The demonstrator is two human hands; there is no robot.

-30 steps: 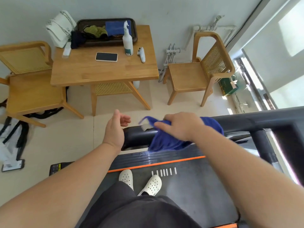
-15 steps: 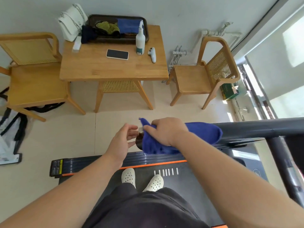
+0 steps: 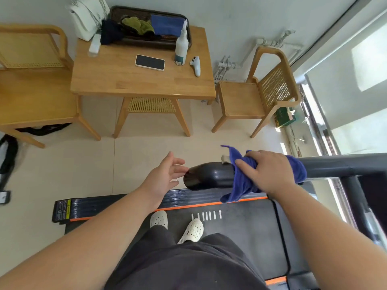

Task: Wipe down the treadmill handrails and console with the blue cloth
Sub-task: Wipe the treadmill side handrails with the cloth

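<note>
One plush blue cloth (image 3: 239, 188), rounded black handrail (image 3: 209, 176)

Open floor (image 3: 88, 164) left of handrail (image 3: 209, 176); table (image 3: 125, 84) beyond

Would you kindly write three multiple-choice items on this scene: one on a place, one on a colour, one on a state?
1. Where does the phone lie? A. on the wooden table B. on a chair C. on the floor
2. What colour are the shoes? A. black B. white C. orange
3. How is the left hand? A. fisted B. open, holding nothing C. gripping a bottle

1 A: it lies on the tabletop.
2 B: both shoes are white.
3 B: its fingers are straight; only the right hand grips the blue cloth.
</note>
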